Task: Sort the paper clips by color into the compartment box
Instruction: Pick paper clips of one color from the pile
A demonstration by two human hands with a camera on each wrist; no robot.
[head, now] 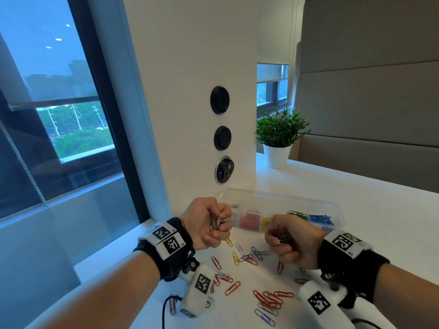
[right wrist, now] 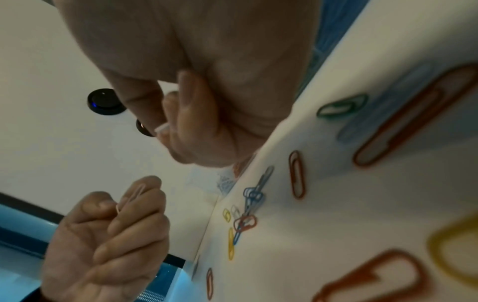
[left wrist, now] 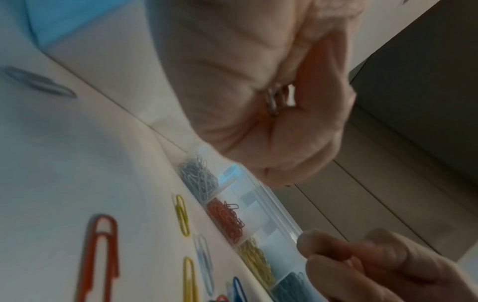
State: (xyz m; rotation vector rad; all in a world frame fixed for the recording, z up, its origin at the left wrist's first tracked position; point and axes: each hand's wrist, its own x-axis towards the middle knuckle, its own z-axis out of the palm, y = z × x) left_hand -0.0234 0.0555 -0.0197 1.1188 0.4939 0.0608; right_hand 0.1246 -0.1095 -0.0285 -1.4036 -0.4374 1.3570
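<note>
Both fists are up over the white surface (head: 356,198): the left hand (head: 206,222) clutches a bristling bunch of silver clips (head: 218,222), and the right hand (head: 292,241) is curled round a dark bunch (head: 282,238). The compartment box (head: 332,210) sits just behind, lid open. The risk, I'd say, is a loosened grip spilling clips into the wrong colour's compartment or back among the loose clips (head: 268,298) below

Head view looks down; wrist views, close and somewhat blurred, share the compartment box (left wrist: 234,206).
</note>
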